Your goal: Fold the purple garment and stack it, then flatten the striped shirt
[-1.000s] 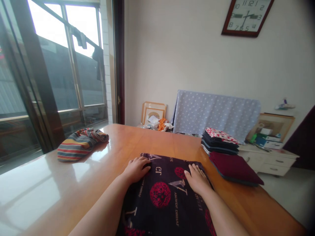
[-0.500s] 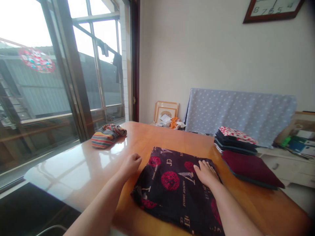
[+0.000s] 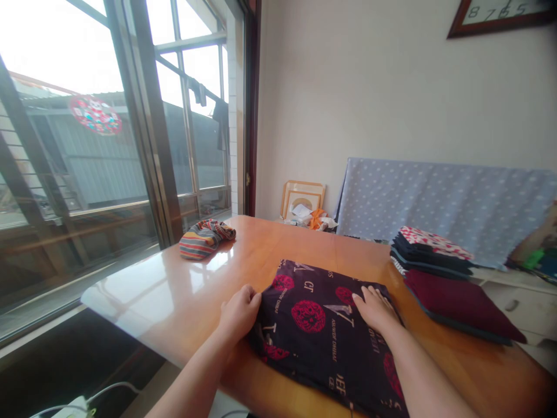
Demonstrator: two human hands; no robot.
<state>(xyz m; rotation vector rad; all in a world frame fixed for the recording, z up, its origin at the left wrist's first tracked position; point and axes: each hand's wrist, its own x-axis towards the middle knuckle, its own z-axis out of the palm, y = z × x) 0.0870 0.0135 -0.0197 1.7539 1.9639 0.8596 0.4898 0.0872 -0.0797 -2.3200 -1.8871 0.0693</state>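
A folded dark cloth (image 3: 322, 342) with round red prints and tan lettering lies flat on the wooden table (image 3: 278, 247). My left hand (image 3: 239, 313) sits at its left edge, fingers curled against the fold. My right hand (image 3: 376, 310) rests on the cloth's right side, fingers apart and flat on the fabric. The cloth's near end runs towards the bottom of the view, with its lower corner partly cut off by my right forearm.
Beyond the cloth, a striped fabric bundle (image 3: 204, 239) lies at the table's far left. A stack of folded cloths (image 3: 430, 252) and a folded maroon cloth (image 3: 461, 307) sit to the right. A window (image 3: 187, 116) runs along the left side, and a white cable (image 3: 87, 400) shows below the table.
My view has turned left, so the whole scene sits further right. My left hand has moved down the cloth's left edge towards me. My right hand stays on the cloth.
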